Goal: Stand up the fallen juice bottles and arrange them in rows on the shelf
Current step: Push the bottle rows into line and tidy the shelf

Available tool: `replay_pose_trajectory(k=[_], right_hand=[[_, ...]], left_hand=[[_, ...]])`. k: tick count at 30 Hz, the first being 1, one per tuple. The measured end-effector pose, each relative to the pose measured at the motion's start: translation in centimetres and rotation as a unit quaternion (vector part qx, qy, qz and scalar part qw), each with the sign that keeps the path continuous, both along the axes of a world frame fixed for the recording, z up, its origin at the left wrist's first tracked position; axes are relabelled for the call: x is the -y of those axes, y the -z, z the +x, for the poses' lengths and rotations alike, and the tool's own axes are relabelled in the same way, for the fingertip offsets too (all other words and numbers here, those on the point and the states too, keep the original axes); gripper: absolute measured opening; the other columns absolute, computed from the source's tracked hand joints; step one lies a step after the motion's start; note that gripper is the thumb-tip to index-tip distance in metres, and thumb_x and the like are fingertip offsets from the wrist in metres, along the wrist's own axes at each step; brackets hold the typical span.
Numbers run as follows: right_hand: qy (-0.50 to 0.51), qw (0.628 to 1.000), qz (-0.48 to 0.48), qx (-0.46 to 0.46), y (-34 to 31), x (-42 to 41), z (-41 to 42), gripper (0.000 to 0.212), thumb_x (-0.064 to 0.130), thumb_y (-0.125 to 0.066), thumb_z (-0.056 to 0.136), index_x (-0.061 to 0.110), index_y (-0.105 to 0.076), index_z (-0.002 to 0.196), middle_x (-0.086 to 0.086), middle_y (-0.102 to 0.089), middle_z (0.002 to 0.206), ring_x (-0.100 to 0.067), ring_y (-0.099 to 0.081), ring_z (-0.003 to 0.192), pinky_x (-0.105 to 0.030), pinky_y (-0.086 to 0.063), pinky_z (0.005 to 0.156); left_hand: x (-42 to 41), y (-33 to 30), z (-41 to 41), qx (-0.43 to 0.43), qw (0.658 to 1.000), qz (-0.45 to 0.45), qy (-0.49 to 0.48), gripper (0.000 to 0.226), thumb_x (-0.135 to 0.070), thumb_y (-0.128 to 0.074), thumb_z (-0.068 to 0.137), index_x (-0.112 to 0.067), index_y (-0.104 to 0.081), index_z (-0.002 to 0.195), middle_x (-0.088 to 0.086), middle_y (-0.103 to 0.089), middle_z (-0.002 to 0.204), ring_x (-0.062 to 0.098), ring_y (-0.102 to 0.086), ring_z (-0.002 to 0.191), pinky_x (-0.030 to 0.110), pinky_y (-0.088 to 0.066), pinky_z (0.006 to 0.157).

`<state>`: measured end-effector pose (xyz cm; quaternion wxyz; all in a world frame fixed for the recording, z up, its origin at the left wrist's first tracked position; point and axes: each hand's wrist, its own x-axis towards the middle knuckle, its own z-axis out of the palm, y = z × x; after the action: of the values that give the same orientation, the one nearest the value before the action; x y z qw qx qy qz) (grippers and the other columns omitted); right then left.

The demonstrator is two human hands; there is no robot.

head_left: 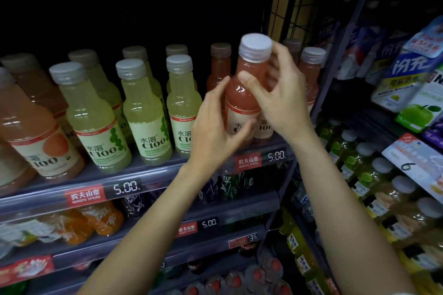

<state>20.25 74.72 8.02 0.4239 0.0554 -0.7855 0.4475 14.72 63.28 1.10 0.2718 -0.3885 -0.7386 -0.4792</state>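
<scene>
The pink juice bottle [242,93] stood upright at the shelf's front edge [148,175], white cap [256,46] on top, and I had it in both hands. My right hand [282,103] held the shoulder, thumb pinched across the front and fingers curled round behind. My left hand [215,127] cupped the label lower down, thumb pressed near the base. Right there was where care paid, I judged: keep the base flat, squeeze lightly since the plastic would give, and turn the label to face out. Just behind my grip stood more pink bottles [311,72], so it needed sliding straight back into their line without knocking them. Left of my grip, the pale green bottles [143,112] already stood in rows, the orange ones [36,132] beyond, so I'd match their spacing.
</scene>
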Motion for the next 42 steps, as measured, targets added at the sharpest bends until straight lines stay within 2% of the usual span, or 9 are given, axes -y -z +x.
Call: replay_pose_trajectory(k=[10, 16, 21, 26, 30, 33, 37, 40, 42], right_hand=[[-0.033, 0.997, -0.014, 0.075, 1.2, -0.9, -4.0, 0.054, 0.017, -0.064, 0.087, 0.004, -0.036, 0.131, 0.0, -0.052, 0.119, -0.013, -0.055, 0.114, -0.028, -0.046, 0.099], [-0.019, 0.993, 0.009, 0.114, 1.6, -0.7, -5.0, 0.053, 0.018, -0.063, 0.088, 0.004, -0.038, 0.133, -0.002, -0.058, 0.119, -0.015, -0.058, 0.113, -0.037, -0.047, 0.099], [-0.006, 0.991, 0.048, 0.128, 1.7, -0.5, -5.3, 0.055, 0.018, -0.062, 0.09, 0.002, -0.038, 0.136, 0.003, -0.06, 0.109, -0.01, -0.059, 0.104, -0.032, -0.049, 0.095], [-0.004, 0.99, 0.036, 0.134, 1.8, -0.4, -5.5, 0.057, 0.019, -0.063, 0.09, 0.004, -0.036, 0.138, -0.003, -0.063, 0.109, -0.019, -0.063, 0.103, -0.038, -0.05, 0.094], [-0.016, 0.987, 0.047, 0.153, 1.8, -0.4, -5.5, 0.066, 0.022, -0.06, 0.091, 0.005, -0.027, 0.145, -0.008, -0.06, 0.124, -0.016, -0.059, 0.113, -0.036, -0.047, 0.099], [-0.006, 0.988, 0.049, 0.146, 1.6, -0.7, -4.6, 0.066, 0.023, -0.057, 0.094, 0.007, -0.023, 0.148, -0.013, -0.055, 0.131, -0.018, -0.054, 0.12, -0.031, -0.045, 0.101], [0.071, 0.994, 0.074, 0.025, 1.1, -1.6, -2.6, 0.037, 0.012, -0.049, 0.096, 0.005, -0.048, 0.132, -0.007, -0.058, 0.126, -0.009, -0.056, 0.115, -0.024, -0.047, 0.097], [0.11, 0.987, 0.117, 0.018, 0.6, -2.1, -1.6, 0.027, 0.012, -0.048, 0.096, 0.008, -0.059, 0.12, -0.005, -0.061, 0.118, -0.011, -0.059, 0.108, -0.033, -0.051, 0.091], [0.126, 0.983, 0.126, 0.046, 0.9, -2.1, -1.1, 0.028, 0.015, -0.051, 0.095, 0.008, -0.058, 0.121, -0.005, -0.061, 0.119, -0.013, -0.06, 0.106, -0.034, -0.052, 0.09]], left_hand=[[-1.0, 0.4, 0.0, 0.024, 0.992, -0.019, -0.123, 0.079, -0.022, -0.075, 0.082, -0.008, -0.031, 0.146, 0.012, -0.055, 0.13, 0.025, -0.057, 0.114, 0.028, -0.048, 0.082], [-1.0, 1.4, -0.4, 0.016, 0.988, -0.066, -0.141, 0.073, -0.023, -0.074, 0.084, -0.001, -0.036, 0.142, 0.02, -0.062, 0.113, 0.034, -0.066, 0.085, 0.037, -0.05, 0.06], [-1.3, 2.1, -0.4, 0.032, 0.984, -0.085, -0.152, 0.078, -0.025, -0.068, 0.088, -0.004, -0.024, 0.149, 0.021, -0.058, 0.12, 0.037, -0.063, 0.096, 0.048, -0.055, 0.069], [-1.7, 2.3, 0.1, 0.029, 0.986, -0.071, -0.151, 0.073, -0.02, -0.063, 0.09, 0.001, -0.023, 0.148, 0.023, -0.047, 0.138, 0.035, -0.057, 0.115, 0.042, -0.053, 0.079], [-1.9, 2.1, 0.2, 0.098, 0.989, -0.022, -0.105, 0.075, -0.026, -0.059, 0.093, -0.005, -0.015, 0.151, 0.017, -0.034, 0.148, 0.028, -0.038, 0.135, 0.034, -0.038, 0.103], [-2.1, 1.3, 0.3, 0.141, 0.988, 0.06, -0.026, 0.073, -0.03, -0.055, 0.094, -0.006, -0.015, 0.15, 0.013, -0.026, 0.154, 0.017, -0.027, 0.14, 0.028, -0.027, 0.114], [-2.4, -0.7, -1.0, 0.121, 0.987, 0.103, -0.003, 0.076, -0.032, -0.057, 0.091, -0.003, -0.018, 0.149, 0.003, -0.029, 0.149, -0.014, -0.034, 0.124, 0.01, -0.032, 0.102], [-2.8, -1.8, -2.2, 0.112, 0.992, 0.053, -0.005, 0.083, -0.039, -0.058, 0.089, -0.006, -0.014, 0.151, 0.012, -0.025, 0.154, 0.017, -0.043, 0.133, 0.035, -0.041, 0.106], [-3.1, -2.8, -2.4, 0.144, 0.987, 0.072, 0.017, 0.077, -0.047, -0.048, 0.092, -0.008, -0.017, 0.15, 0.012, -0.026, 0.155, 0.022, -0.035, 0.139, 0.037, -0.033, 0.112]])
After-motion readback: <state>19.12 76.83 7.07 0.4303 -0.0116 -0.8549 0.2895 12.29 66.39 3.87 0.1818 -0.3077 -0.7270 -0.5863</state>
